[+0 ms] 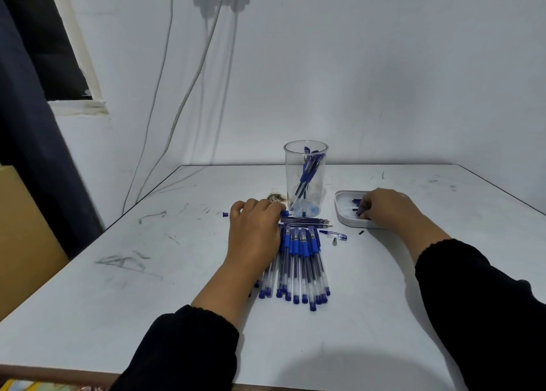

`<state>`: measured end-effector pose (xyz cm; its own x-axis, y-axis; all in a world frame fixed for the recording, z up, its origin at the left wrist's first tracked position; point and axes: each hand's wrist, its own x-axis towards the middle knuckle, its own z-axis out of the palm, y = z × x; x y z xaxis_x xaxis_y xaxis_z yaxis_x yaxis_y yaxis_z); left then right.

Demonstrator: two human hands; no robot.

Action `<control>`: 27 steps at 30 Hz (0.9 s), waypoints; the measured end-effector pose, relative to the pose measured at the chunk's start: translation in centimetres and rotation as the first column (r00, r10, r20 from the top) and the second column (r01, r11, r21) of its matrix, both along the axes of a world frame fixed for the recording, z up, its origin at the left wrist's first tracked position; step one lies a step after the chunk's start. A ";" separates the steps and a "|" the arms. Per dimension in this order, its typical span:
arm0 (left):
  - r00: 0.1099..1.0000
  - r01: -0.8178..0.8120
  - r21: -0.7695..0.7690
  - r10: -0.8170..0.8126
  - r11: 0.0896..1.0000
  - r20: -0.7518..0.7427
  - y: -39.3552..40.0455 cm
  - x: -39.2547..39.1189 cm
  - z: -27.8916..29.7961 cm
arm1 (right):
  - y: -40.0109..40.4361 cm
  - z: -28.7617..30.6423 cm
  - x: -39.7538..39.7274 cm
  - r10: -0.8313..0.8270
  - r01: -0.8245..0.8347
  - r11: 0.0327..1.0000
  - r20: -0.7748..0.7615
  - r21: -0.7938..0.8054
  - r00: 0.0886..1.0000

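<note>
A pile of several blue capped pens [301, 263] lies in the middle of the white table [147, 272]. My left hand [254, 234] rests over the pile's far left end, fingers curled around a pen part with a blue end [284, 213]. Several bare refills [304, 221] lie just beyond the pile. My right hand [387, 209] reaches into a white shallow tray [342, 210] of small dark parts, fingers curled down among them; what they hold is hidden. A clear plastic cup [305, 178] behind holds a few assembled blue pens.
A loose blue cap [225, 214] lies left of my left hand. A short pen piece [335, 235] and a metal tip [334, 242] sit right of the pile. A small brownish clump [274, 197] lies near the cup. Cables hang down the wall behind.
</note>
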<state>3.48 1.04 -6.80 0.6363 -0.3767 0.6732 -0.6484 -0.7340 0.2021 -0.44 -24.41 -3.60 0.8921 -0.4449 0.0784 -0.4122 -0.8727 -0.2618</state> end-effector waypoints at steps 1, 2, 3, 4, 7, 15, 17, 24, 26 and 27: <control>1.000 0.002 0.000 -0.002 1.000 -0.002 0.0 0.0 0.0 | 0.0 -0.1 -0.1 0.004 -0.004 1.000 0.014 -0.012 1.000; 1.000 0.005 0.001 -0.005 1.000 -0.003 0.0 0.0 0.0 | 0.0 -0.3 -0.3 0.008 -0.007 1.000 0.049 -0.018 0.999; 1.000 0.009 0.001 -0.009 1.000 0.000 0.0 0.0 0.0 | 0.1 -0.4 -0.5 0.011 -0.010 1.000 0.104 -0.007 0.995; 1.000 0.019 -0.002 -0.019 1.000 0.006 0.0 0.1 -0.1 | 0.2 -0.4 -0.9 0.013 -0.017 1.000 0.171 0.020 0.985; 0.997 0.062 -0.015 -0.061 0.998 0.039 0.0 0.1 -0.1 | 1.0 -0.7 -1.6 0.080 -0.097 0.995 0.332 0.037 0.940; 0.982 0.160 -0.031 -0.156 0.987 0.108 0.0 0.3 -0.4 | 5.0 -1.8 -2.9 0.350 -0.353 0.931 0.526 -0.099 0.775; 0.979 0.159 -0.035 -0.153 0.987 0.132 -0.1 0.3 -0.4 | 5.9 -1.9 -3.0 0.369 -0.382 0.920 0.532 -0.091 0.762; 0.973 0.166 -0.022 -0.161 0.986 0.164 0.0 0.1 -0.2 | 6.9 -2.2 -3.1 0.372 -0.385 0.920 0.487 -0.078 0.790; 0.972 0.172 -0.019 -0.167 0.985 0.166 0.0 0.1 -0.2 | 6.7 -2.3 -3.1 0.370 -0.382 0.921 0.490 -0.079 0.790; 0.972 0.173 -0.019 -0.167 0.985 0.168 0.0 0.1 -0.2 | 6.6 -2.3 -3.1 0.369 -0.381 0.921 0.493 -0.082 0.788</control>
<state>3.61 1.00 -6.99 0.4440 -0.4451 0.7777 -0.7894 -0.6050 0.1045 -3.58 -17.81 -5.89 0.8342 -0.0899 0.5440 0.1342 -0.9238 -0.3585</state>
